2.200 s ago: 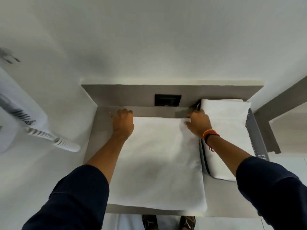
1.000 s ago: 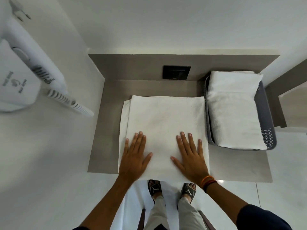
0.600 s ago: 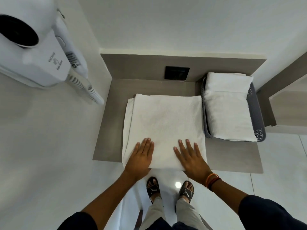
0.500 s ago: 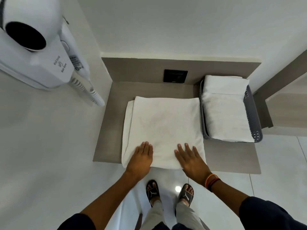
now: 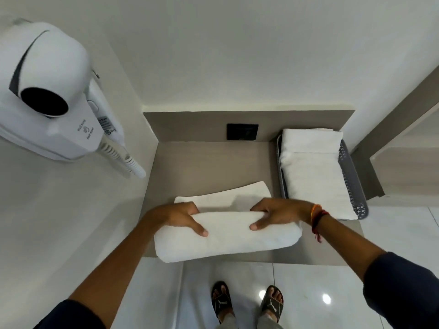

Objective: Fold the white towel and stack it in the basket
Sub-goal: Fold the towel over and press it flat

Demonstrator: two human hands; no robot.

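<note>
The white towel [image 5: 228, 236] lies low in the middle of the frame, at the near edge of the counter [image 5: 209, 167], and both hands are lifting its near portion to fold it over. The left hand [image 5: 173, 216] and right hand [image 5: 278, 213] are each closed on the raised fold, thumbs on the near side, fingers tucked behind, while the far layer lies flat beyond them. I'd judge this a middle fold. Next the doubled edge should go down square on the far layer, then be smoothed before the bundle goes right to the grey basket [image 5: 354, 176], which already holds a stack of folded towels [image 5: 313, 172]. The counter is a plain grey-brown shelf in a white alcove, with a dark wall socket [image 5: 242, 131] behind it, a wall-mounted hair dryer [image 5: 52, 91] at upper left and glossy floor tiles [image 5: 308, 288] below.
</note>
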